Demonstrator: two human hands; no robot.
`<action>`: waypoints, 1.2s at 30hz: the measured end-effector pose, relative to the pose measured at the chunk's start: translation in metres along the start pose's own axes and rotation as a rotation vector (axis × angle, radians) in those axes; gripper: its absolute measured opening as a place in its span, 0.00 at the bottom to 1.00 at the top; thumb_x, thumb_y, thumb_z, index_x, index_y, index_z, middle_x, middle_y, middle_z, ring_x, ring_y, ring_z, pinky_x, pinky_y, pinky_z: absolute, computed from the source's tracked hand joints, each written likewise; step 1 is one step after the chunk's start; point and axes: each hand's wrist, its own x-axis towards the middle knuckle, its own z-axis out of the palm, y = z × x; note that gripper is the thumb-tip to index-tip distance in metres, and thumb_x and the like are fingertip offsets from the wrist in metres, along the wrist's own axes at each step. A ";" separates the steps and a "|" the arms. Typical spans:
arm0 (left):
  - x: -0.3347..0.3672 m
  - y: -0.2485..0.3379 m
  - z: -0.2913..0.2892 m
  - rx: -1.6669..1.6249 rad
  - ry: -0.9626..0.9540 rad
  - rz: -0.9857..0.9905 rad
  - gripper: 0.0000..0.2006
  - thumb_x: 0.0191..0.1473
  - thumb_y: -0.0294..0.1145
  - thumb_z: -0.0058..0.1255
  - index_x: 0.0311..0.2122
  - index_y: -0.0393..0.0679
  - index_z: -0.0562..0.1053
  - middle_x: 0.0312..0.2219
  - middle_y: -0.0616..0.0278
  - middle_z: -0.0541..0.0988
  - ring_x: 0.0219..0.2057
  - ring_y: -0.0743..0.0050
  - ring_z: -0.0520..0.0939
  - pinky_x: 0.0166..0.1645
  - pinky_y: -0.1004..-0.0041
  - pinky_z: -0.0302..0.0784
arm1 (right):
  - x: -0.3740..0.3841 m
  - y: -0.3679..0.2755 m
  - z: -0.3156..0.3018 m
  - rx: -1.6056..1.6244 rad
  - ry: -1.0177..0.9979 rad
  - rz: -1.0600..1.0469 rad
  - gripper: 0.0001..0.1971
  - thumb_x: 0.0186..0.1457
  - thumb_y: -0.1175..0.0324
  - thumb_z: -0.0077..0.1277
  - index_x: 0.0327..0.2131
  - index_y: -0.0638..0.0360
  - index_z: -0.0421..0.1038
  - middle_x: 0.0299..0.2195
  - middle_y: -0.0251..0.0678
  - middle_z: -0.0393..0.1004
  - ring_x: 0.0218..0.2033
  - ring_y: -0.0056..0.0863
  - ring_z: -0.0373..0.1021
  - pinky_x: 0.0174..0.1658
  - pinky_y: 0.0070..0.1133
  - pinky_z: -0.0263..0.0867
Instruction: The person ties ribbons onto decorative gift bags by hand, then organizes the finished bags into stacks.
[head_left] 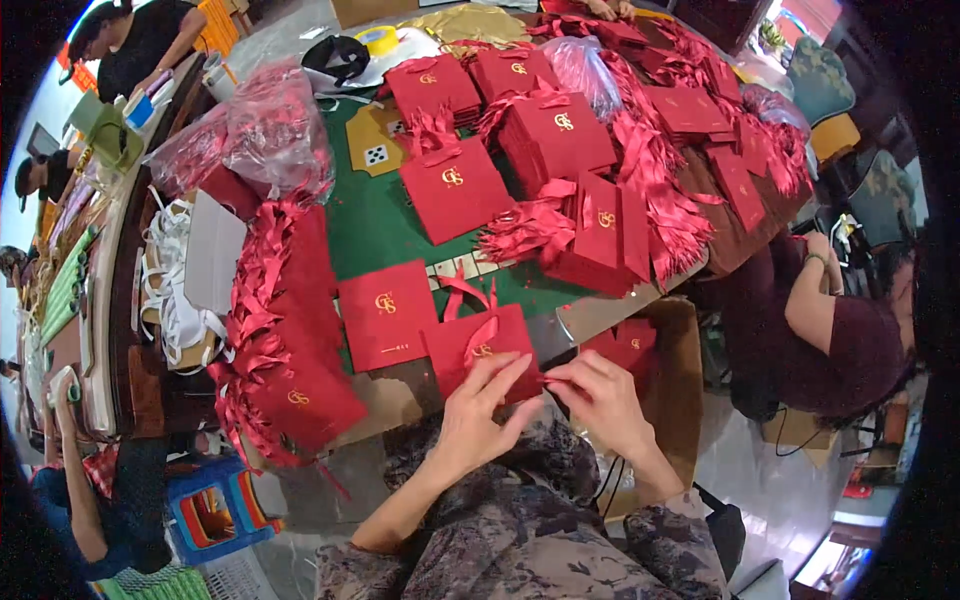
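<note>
A small red paper gift bag (455,345) with gold printing lies at the table's near edge, red ribbon (465,290) looped over its top and front. My left hand (485,410) rests across the bag's lower part, fingers stretched out and thumb apart. Beside the bag's right edge, my right hand (605,405) is closed in a pinch. A bit of red shows at its fingertips; whether that is ribbon or the bag's corner I cannot tell. Just left lies a flat red bag (387,314), partly beneath the one under my hand.
Stacked red bags (290,380) with ribbons line the left side. More bag stacks (555,140) and a ribbon heap (655,190) fill the far and right side. A cardboard box (680,390) stands below the edge at right. People sit nearby, one (800,310) at right.
</note>
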 end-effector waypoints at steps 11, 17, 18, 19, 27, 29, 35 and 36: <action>-0.015 -0.022 0.012 -0.663 0.023 -0.315 0.04 0.58 0.25 0.55 0.32 0.35 0.77 0.26 0.67 0.79 0.28 0.83 0.78 0.34 0.81 0.72 | 0.001 -0.006 0.025 0.655 -0.112 0.329 0.09 0.54 0.79 0.56 0.40 0.63 0.75 0.36 0.36 0.76 0.34 0.22 0.73 0.39 0.16 0.67; 0.000 -0.036 -0.020 -0.133 0.128 -0.152 0.10 0.48 0.27 0.63 0.38 0.41 0.80 0.35 0.56 0.80 0.38 0.62 0.81 0.40 0.66 0.76 | 0.016 -0.016 0.025 0.443 -0.032 0.210 0.07 0.58 0.76 0.54 0.40 0.64 0.75 0.34 0.35 0.76 0.36 0.23 0.74 0.40 0.19 0.69; 0.004 -0.048 -0.027 0.072 0.164 -0.122 0.12 0.47 0.27 0.63 0.39 0.42 0.79 0.35 0.56 0.79 0.38 0.59 0.79 0.42 0.65 0.75 | 0.016 -0.015 0.022 0.517 -0.056 0.324 0.07 0.58 0.75 0.54 0.40 0.64 0.75 0.32 0.35 0.76 0.36 0.24 0.74 0.39 0.21 0.70; 0.010 -0.059 -0.033 0.277 0.198 -0.089 0.14 0.47 0.27 0.64 0.41 0.43 0.79 0.35 0.56 0.78 0.39 0.56 0.78 0.44 0.63 0.74 | 0.019 -0.017 0.021 0.514 -0.056 0.329 0.07 0.58 0.75 0.54 0.40 0.64 0.75 0.32 0.35 0.76 0.36 0.24 0.74 0.39 0.21 0.70; 0.027 -0.089 -0.042 0.453 0.046 -0.068 0.18 0.44 0.26 0.63 0.43 0.43 0.77 0.36 0.57 0.74 0.39 0.54 0.74 0.43 0.62 0.71 | 0.041 -0.002 0.067 0.056 -0.088 0.001 0.12 0.56 0.81 0.51 0.44 0.61 0.76 0.31 0.40 0.74 0.33 0.35 0.73 0.35 0.25 0.67; 0.028 -0.089 -0.040 0.436 0.053 -0.061 0.17 0.43 0.25 0.63 0.42 0.43 0.77 0.35 0.57 0.74 0.38 0.54 0.73 0.43 0.61 0.71 | 0.041 0.003 0.082 0.049 -0.073 0.008 0.10 0.55 0.79 0.54 0.41 0.62 0.76 0.31 0.41 0.74 0.32 0.37 0.74 0.36 0.28 0.69; 0.032 -0.081 -0.036 0.413 0.050 -0.033 0.12 0.43 0.23 0.62 0.36 0.42 0.76 0.32 0.57 0.75 0.36 0.54 0.73 0.41 0.61 0.71 | 0.049 0.012 0.095 0.058 -0.033 0.125 0.06 0.52 0.76 0.57 0.35 0.62 0.74 0.30 0.43 0.77 0.32 0.40 0.76 0.35 0.29 0.69; 0.033 -0.080 -0.036 0.411 0.045 -0.033 0.12 0.43 0.23 0.62 0.36 0.42 0.76 0.32 0.57 0.75 0.36 0.54 0.73 0.41 0.61 0.71 | 0.049 0.013 0.096 0.058 -0.031 0.131 0.06 0.52 0.76 0.57 0.35 0.62 0.74 0.30 0.43 0.77 0.32 0.40 0.76 0.35 0.29 0.69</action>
